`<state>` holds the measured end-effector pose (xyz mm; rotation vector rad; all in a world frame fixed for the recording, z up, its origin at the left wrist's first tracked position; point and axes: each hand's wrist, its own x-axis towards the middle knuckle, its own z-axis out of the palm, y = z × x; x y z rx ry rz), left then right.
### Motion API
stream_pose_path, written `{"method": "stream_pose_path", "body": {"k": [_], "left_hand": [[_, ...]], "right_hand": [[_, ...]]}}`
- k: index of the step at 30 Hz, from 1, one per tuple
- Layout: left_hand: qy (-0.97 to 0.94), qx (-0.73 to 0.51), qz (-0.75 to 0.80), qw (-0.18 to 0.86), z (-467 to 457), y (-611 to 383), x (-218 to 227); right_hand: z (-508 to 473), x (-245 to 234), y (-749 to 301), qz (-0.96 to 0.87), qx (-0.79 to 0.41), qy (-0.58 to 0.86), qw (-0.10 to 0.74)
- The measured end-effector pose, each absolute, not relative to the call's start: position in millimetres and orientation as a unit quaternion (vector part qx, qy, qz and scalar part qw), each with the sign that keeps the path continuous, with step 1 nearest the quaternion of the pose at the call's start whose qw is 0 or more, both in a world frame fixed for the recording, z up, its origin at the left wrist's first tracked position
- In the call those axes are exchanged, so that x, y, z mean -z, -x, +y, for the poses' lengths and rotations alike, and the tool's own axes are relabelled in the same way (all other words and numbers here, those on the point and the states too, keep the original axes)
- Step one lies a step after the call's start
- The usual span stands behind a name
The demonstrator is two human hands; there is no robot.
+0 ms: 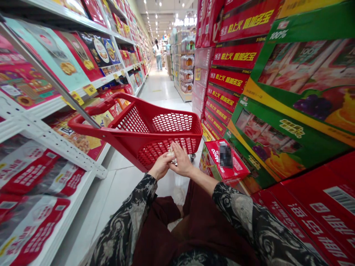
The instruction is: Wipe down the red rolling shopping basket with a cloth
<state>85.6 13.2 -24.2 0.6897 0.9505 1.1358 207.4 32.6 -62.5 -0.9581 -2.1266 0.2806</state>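
Near the middle of the frame, the left hand (161,165) and the right hand (181,160) meet, grasping a small pale wad (171,150) between them. The left fingers curl in toward the right palm; the right fingers stretch toward the top of the frame. The visible sliver of the wad runs roughly up and down, leaning slightly; fingers cover the rest, so which end is its front cannot be told.

Just beyond stands a red shopping cart (149,136), its long axis running left to right, handle end at centre left, narrower end toward the right. A red box (227,162) lies right of centre, near green juice cartons (280,142). Stocked shelves (66,173) fill the left side.
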Motion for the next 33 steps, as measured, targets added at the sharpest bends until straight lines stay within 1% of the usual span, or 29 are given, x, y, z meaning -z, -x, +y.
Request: {"method": "stream_pose_path", "body": {"k": [2,6,9,11,15,18,21,25,27,29,33], "left_hand": [[-0.309,-0.499,0.460,0.666,17.6,-80.8,28.6],[-0.305,-0.457,0.518,0.655,23.2,-68.2,33.1],[-0.313,-0.422,0.518,0.675,23.1,-63.3,31.0],[-0.326,-0.385,0.515,0.693,22.3,-61.5,28.3],[-0.328,-0.341,0.515,0.715,22.0,-54.0,23.4],[-0.315,-0.323,0.486,0.748,24.0,-45.5,22.5],[-0.311,-0.322,0.456,0.769,25.7,-41.3,24.7],[-0.332,-0.369,0.411,0.765,25.2,-45.9,31.1],[-0.346,-0.393,0.440,0.730,26.0,-51.1,34.4],[-0.356,-0.427,0.502,0.663,29.6,-55.4,36.6],[-0.365,-0.479,0.593,0.534,40.6,-52.5,34.9]], "right_hand": [[28.6,55.9,-211.6,-0.845,-0.109,0.370,0.370],[23.2,46.7,-218.1,-0.871,-0.058,0.307,0.379],[23.2,48.2,-218.9,-0.889,-0.036,0.263,0.373],[25.0,51.4,-218.7,-0.894,-0.042,0.254,0.366],[29.1,54.0,-221.2,-0.920,-0.073,0.198,0.330],[29.9,51.1,-224.5,-0.934,-0.056,0.175,0.305],[28.8,49.9,-224.8,-0.934,-0.021,0.179,0.308],[28.0,57.7,-219.4,-0.925,-0.004,0.188,0.329],[30.2,61.7,-217.8,-0.924,0.001,0.189,0.331],[36.7,61.0,-219.8,-0.917,0.013,0.206,0.342],[64.6,45.9,-233.3,-0.839,0.067,0.368,0.394]]}}
